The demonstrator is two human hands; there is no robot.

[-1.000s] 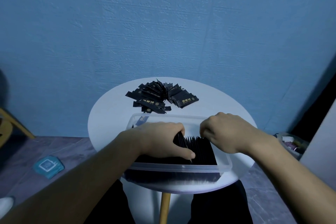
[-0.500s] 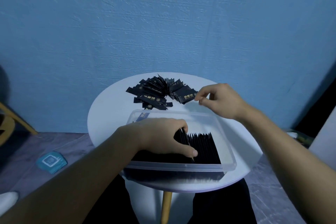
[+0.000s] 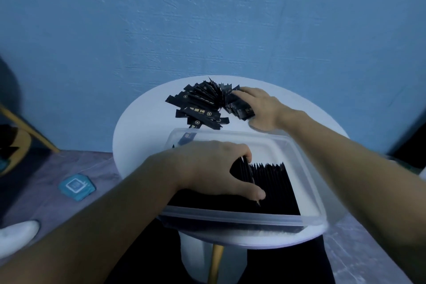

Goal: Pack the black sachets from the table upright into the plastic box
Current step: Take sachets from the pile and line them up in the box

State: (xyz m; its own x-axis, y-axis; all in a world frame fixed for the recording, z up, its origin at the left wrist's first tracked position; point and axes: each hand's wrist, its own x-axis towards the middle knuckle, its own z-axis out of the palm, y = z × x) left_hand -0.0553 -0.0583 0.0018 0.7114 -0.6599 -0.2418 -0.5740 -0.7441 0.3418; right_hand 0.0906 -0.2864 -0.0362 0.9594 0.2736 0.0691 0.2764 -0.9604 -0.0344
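A person's left hand [image 3: 207, 168] curls round upright sachets [image 3: 272, 182] in the plastic box [image 3: 230, 212]; the right hand [image 3: 260, 108] rests on the loose pile [image 3: 198, 106]; its grip unclear.

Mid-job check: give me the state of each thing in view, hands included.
plastic box: open, on the table, partly filled.
packed sachets: upright in a row inside the box; right end strip bare.
loose sachets: fanned heap lying on the table beyond the box.
left hand: grips the packed row.
right hand: fingers laid on the heap's right side, nothing lifted.
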